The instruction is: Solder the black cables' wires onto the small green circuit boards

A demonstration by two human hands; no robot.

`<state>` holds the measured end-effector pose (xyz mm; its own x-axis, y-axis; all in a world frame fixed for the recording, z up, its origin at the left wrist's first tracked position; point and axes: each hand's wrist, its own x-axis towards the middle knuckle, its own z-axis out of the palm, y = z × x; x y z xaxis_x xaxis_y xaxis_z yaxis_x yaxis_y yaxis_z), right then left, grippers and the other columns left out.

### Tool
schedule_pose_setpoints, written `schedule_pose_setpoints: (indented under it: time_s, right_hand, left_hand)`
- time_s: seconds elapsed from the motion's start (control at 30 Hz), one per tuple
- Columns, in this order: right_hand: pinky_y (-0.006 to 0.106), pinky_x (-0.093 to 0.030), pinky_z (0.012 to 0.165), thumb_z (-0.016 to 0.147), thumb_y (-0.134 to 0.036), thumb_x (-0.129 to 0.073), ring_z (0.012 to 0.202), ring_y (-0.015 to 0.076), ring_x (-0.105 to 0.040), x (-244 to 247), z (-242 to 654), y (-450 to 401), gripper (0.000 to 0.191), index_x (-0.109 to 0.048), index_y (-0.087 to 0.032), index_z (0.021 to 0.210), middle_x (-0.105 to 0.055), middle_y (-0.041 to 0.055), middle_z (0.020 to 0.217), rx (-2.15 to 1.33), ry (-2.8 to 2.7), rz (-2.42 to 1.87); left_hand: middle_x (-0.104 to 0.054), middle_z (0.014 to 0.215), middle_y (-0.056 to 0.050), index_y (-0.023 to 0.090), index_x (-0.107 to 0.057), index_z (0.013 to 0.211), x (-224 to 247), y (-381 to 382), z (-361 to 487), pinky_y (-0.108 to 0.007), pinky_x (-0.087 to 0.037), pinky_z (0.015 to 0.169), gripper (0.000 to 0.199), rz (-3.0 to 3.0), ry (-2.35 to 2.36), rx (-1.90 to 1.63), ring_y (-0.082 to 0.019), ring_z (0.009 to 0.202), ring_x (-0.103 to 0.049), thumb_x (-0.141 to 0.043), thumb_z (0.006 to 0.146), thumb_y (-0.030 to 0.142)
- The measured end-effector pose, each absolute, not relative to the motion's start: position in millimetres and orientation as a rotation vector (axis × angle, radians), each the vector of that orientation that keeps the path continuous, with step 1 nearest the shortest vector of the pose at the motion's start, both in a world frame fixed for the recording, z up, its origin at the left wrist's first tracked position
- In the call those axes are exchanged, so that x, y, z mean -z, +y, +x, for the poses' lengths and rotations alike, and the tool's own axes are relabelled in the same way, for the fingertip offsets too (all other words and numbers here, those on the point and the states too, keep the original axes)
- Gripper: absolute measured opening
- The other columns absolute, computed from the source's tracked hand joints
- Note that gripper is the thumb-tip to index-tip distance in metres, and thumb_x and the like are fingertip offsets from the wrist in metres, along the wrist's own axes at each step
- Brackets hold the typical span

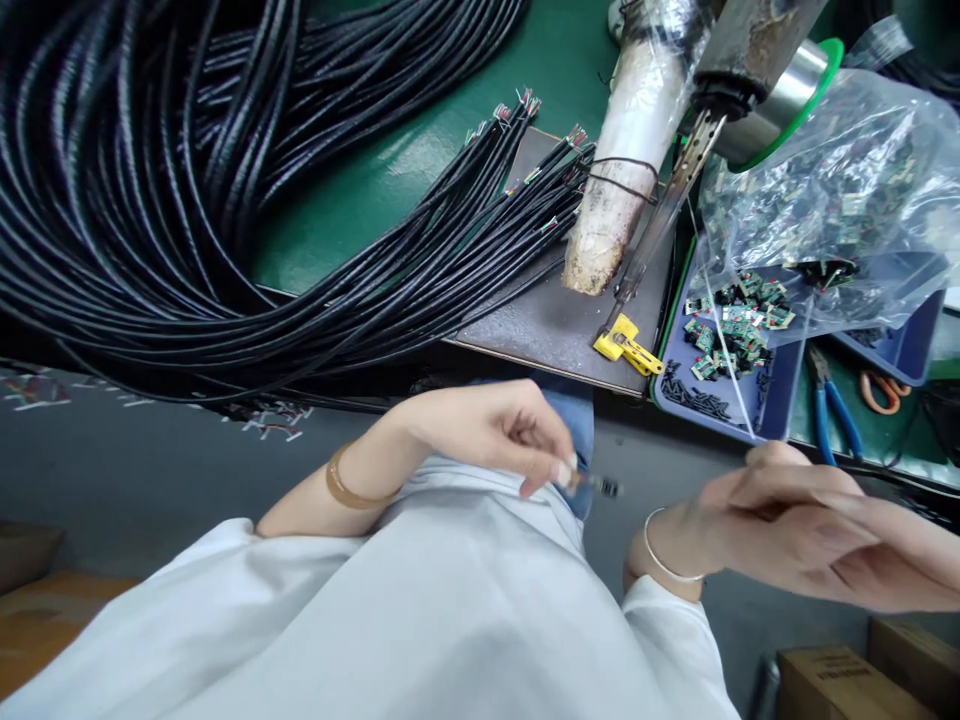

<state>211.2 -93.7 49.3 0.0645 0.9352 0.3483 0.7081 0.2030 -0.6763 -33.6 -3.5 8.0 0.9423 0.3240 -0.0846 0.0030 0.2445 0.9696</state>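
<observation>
My left hand (514,435) is in front of the bench edge, above my lap. Its thumb and index finger pinch one end of a small circuit board (609,488), blurred, with a dark part at its far end. My right hand (810,530) is at the right, beside the parts tray (791,385), its fingers partly blurred. A thin, taut solder wire (724,345) runs down from the spool (780,105) to its curled index finger. In the tray lie several small green circuit boards (742,325) and short black pieces (694,395).
A soldering iron (649,240) points down at a yellow clip (626,345) on a metal plate (525,325). Black cables (360,270) with stripped ends cover the left. A plastic bag of boards (847,200), blue-handled pliers (832,405) and orange-handled scissors (885,392) lie right.
</observation>
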Motion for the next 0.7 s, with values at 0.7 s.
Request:
schedule_pose_setpoints:
  time_s: [0.7]
  right_hand:
    - [0.023,-0.030,0.048,0.085,-0.036,-0.071,0.048,0.0060,-0.041,-17.2,235.0,-42.7,0.019,-0.073,-0.018,0.091,-0.061,-0.0041,0.066,-0.082,-1.424,-1.861]
  left_hand:
    - [-0.074,0.071,-0.005,0.011,-0.078,0.085,16.9,-25.6,-2.9,-0.022,-0.051,0.060,0.015,1.253,0.902,-0.973,-0.012,0.063,-0.064,-0.067,0.083,0.021]
